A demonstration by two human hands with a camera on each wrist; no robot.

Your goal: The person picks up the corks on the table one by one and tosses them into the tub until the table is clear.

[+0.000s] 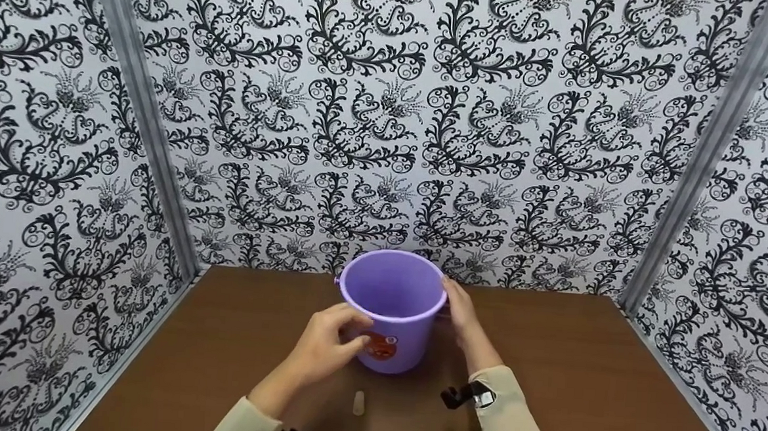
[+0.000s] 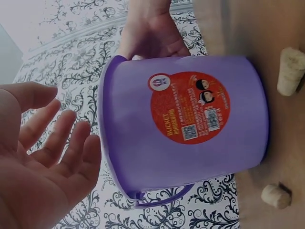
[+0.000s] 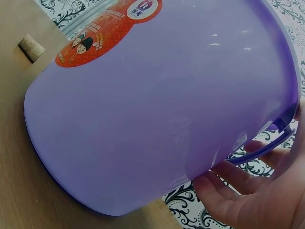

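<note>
A purple bucket (image 1: 390,341) stands on the brown table, its mouth showing upward and a round red label (image 2: 190,108) on the near side. My right hand (image 1: 463,311) holds its right side at the rim; in the right wrist view, bent fingers (image 3: 217,193) lie against the wall by the bucket's handle (image 3: 262,151). My left hand (image 1: 328,341) hovers at the front left, fingers loosely bent. The left wrist view shows a gap between those fingertips and the rim, with nothing held. A tapered cork stopper (image 1: 359,403) is on the table before the bucket.
Two corks, one larger (image 2: 290,71) and one smaller (image 2: 276,196), appear near the bucket's base in the left wrist view. Patterned walls (image 1: 388,130) enclose the wooden table (image 1: 233,339) at the back and both sides, with grey strips (image 1: 155,131) at the corners.
</note>
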